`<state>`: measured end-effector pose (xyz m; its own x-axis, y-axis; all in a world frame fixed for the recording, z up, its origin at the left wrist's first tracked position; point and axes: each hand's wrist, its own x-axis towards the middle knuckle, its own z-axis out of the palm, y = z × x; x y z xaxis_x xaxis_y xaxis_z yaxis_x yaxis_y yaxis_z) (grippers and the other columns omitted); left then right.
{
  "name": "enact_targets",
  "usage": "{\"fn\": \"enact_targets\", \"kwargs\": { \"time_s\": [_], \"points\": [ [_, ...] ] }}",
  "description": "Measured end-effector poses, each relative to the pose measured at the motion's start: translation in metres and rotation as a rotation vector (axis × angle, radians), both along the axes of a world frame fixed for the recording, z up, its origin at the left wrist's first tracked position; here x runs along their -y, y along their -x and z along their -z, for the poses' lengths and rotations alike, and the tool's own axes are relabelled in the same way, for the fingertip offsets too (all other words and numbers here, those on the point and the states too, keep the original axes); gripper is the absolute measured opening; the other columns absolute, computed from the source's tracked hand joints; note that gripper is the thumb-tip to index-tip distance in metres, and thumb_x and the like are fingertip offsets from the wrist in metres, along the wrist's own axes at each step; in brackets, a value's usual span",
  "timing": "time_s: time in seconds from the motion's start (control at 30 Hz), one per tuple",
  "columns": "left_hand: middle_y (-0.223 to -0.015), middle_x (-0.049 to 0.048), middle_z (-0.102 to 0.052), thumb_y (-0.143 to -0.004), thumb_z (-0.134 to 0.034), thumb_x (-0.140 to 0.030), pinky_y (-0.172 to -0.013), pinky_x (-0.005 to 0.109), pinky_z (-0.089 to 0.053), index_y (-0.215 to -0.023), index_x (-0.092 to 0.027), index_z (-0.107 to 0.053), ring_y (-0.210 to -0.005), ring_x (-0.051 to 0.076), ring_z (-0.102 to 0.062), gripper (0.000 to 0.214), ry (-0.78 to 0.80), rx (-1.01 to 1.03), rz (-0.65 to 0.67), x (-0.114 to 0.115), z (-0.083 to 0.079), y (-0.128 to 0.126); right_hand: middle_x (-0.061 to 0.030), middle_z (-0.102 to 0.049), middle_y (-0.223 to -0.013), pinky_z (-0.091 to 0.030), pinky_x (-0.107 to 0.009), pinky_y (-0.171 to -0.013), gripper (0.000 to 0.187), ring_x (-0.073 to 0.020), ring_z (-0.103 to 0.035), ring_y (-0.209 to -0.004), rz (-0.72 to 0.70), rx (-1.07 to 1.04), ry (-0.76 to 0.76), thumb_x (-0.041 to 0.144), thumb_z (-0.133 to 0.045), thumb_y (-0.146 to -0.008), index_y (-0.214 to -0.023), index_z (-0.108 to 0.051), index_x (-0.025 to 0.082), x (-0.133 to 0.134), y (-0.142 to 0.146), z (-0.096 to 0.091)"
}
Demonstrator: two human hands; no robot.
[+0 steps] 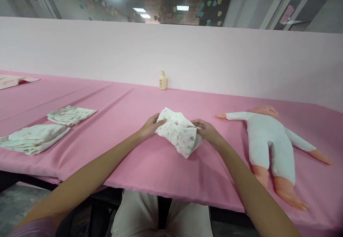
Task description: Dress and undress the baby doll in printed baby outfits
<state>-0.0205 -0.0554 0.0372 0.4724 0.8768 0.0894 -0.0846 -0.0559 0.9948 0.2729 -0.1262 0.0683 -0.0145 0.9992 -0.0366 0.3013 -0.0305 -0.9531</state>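
A small white printed cloth (177, 129), partly folded, is held up just above the pink-covered table in front of me. Whether it is a garment or a plain cloth I cannot tell. My left hand (151, 125) pinches its left edge, thumb on top and fingers behind. On the other side, my right hand (207, 131) grips the right edge, the fingertips partly hidden in its folds. The cloth's lower corner hangs toward the table's front edge.
A baby doll (270, 137) in white lies on the pink tablecloth (150, 172) at right. Folded printed cloths (34, 137) rest at left, with a pale pink cloth (16, 80) farther back. A pump bottle (163, 81) stands by the white wall (107, 51).
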Motion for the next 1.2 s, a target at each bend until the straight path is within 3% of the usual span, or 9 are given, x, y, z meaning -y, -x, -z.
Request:
{"fn": "enact_targets", "kwargs": {
  "time_s": [0.13,0.23,0.37,0.53,0.63,0.77,0.93,1.07,1.2],
  "points": [
    [-0.135,0.0145,-0.075,-0.093,-0.075,-0.067,-0.092,0.043,-0.061,-0.135,-0.02,-0.064,-0.116,0.031,-0.073,0.064,-0.097,-0.112,-0.113,-0.005,0.002,0.002,-0.0095,-0.079,-0.122,-0.057,-0.037,-0.086,0.045,-0.0262,-0.073,-0.108,0.246,-0.02,-0.189,0.054,-0.081,-0.086,-0.118,-0.074,0.024,-0.006,-0.003,0.006],
    [-0.13,0.0113,-0.076,-0.094,-0.071,-0.067,-0.092,0.042,-0.06,-0.134,-0.022,-0.063,-0.113,0.029,-0.073,0.061,-0.212,-0.299,-0.19,-0.012,0.012,0.008,-0.011,-0.076,-0.119,-0.055,-0.041,-0.091,0.041,-0.0269,-0.069,-0.106,0.362,0.184,-0.32,0.061,-0.065,-0.097,-0.113,-0.073,0.024,-0.006,0.004,0.014],
    [-0.127,0.0095,-0.077,-0.093,-0.069,-0.061,-0.098,0.044,-0.057,-0.136,-0.023,-0.065,-0.112,0.029,-0.071,0.057,-0.392,-0.513,-0.23,-0.021,0.024,0.01,-0.0069,-0.071,-0.096,-0.049,-0.039,-0.084,0.053,-0.0252,-0.063,-0.091,0.271,0.525,-0.276,0.073,-0.049,-0.103,-0.084,-0.063,0.025,-0.001,0.016,0.02],
    [-0.132,0.0111,-0.075,-0.09,-0.072,-0.054,-0.115,0.053,-0.047,-0.111,-0.024,-0.076,-0.134,0.035,-0.06,0.037,-0.54,-0.571,-0.345,-0.021,0.014,-0.002,0.0005,-0.061,-0.077,-0.04,-0.032,-0.066,0.046,-0.0189,-0.053,-0.072,0.212,0.637,-0.181,0.062,-0.07,-0.093,-0.076,-0.047,0.025,0.005,0.022,0.013],
    [-0.127,0.01,-0.078,-0.098,-0.065,-0.049,-0.117,0.053,-0.046,-0.1,-0.023,-0.069,-0.126,0.03,-0.066,0.026,-0.544,-0.442,-0.231,-0.01,-0.01,0.007,0.0021,-0.061,-0.076,-0.043,-0.031,-0.066,0.038,-0.0173,-0.056,-0.071,0.153,0.47,-0.214,0.054,-0.068,-0.096,-0.079,-0.05,0.025,0.017,0.024,0.0],
    [-0.119,0.0099,-0.077,-0.108,-0.058,-0.049,-0.103,0.046,-0.055,-0.113,-0.024,-0.06,-0.115,0.026,-0.072,0.026,-0.491,-0.342,0.083,0.018,-0.034,0.044,-0.0032,-0.073,-0.1,-0.057,-0.035,-0.083,0.021,-0.0217,-0.068,-0.091,-0.006,0.333,-0.384,0.047,-0.07,-0.099,-0.098,-0.067,0.026,0.056,0.028,-0.014],
    [-0.158,0.0123,-0.057,-0.096,-0.075,-0.052,-0.119,0.055,-0.046,-0.155,-0.031,-0.052,-0.144,0.035,-0.053,0.067,-0.743,-0.596,0.028,0.04,-0.018,0.062,-0.008,-0.071,-0.124,-0.061,-0.037,-0.092,0.014,-0.0233,-0.071,-0.111,-0.319,0.449,-0.543,0.021,-0.069,-0.1,-0.11,-0.074,0.029,0.105,0.031,0.006],
    [-0.161,0.0103,-0.057,-0.088,-0.081,-0.043,-0.124,0.057,-0.04,-0.164,-0.038,-0.049,-0.152,0.041,-0.045,0.083,-0.758,-0.655,0.17,0.022,-0.004,0.051,-0.008,-0.069,-0.133,-0.061,-0.037,-0.098,0.029,-0.0214,-0.07,-0.118,-0.478,0.517,-0.566,0.005,-0.061,-0.097,-0.112,-0.071,0.028,0.119,0.026,0.036],
    [-0.151,0.0108,-0.066,-0.062,-0.097,-0.045,-0.119,0.057,-0.042,-0.161,-0.04,-0.056,-0.149,0.047,-0.047,0.107,-0.65,-0.745,0.353,-0.014,-0.016,0.042,-0.007,-0.071,-0.13,-0.058,-0.042,-0.105,0.035,-0.0228,-0.067,-0.123,-0.48,0.547,-0.59,0.001,-0.058,-0.095,-0.115,-0.069,0.027,0.123,0.024,0.049]
  ]
}}
